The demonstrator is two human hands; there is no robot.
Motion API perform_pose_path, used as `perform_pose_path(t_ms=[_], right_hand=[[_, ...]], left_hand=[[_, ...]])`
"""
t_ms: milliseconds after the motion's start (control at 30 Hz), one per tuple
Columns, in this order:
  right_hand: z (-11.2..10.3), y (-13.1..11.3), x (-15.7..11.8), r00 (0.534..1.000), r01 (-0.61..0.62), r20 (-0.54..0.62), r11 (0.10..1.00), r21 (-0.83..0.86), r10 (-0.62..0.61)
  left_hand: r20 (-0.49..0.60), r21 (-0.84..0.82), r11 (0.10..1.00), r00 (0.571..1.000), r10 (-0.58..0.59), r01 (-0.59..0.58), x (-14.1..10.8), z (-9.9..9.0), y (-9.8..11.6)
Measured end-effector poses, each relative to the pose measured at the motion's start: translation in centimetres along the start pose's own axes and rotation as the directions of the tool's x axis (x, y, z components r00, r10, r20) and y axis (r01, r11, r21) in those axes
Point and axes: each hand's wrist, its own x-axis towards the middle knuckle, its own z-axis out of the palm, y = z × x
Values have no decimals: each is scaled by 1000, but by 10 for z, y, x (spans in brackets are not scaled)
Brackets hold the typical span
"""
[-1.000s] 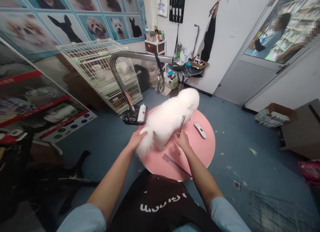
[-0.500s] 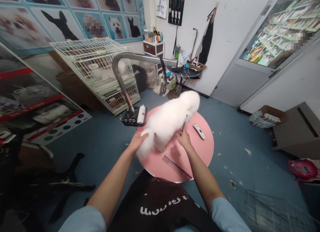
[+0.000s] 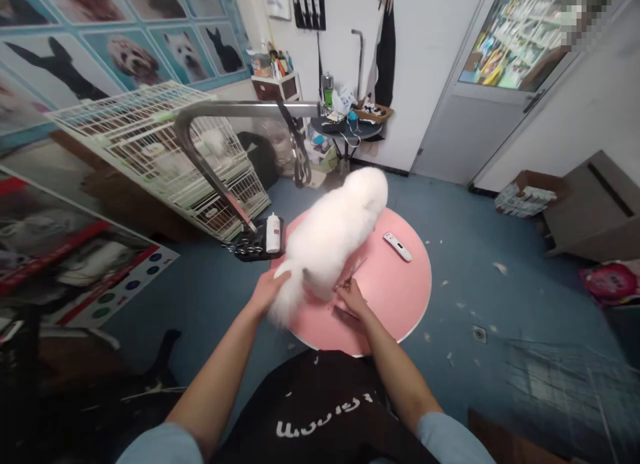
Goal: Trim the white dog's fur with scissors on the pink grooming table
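The white dog (image 3: 333, 234) is standing on the round pink table (image 3: 405, 284), ahead of and between the hands. The left hand (image 3: 265, 294) is part-closing on the fluffy tail (image 3: 287, 301), apparently steadying the rear. The right hand (image 3: 354, 300) is closing around scissors (image 3: 347, 284) beside the flank, blades blurred, their opening unclear. Beyond it, a white handheld device (image 3: 398, 247) is lying within reach, seemingly leaving the near side free for handling.
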Motion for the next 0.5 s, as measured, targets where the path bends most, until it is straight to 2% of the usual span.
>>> perform_pose_path(t_ms=[100,267,400,500], right_hand=[[6,6,11,999,28,29,999,-33,-27],[1,-6,45,989,147,13,978,-146,-146],[-6,-17,55,995,104,25,967,-231,-101],[-16,-29,55,987,155,88,944,-290,-135]], left_hand=[[-60,30,999,998,-22,23,-2,1,1],[-227,106,991,972,-59,85,-2,-1,-3],[-394,141,975,913,-105,173,-9,1,-2],[-497,163,953,856,-144,255,-17,9,5]])
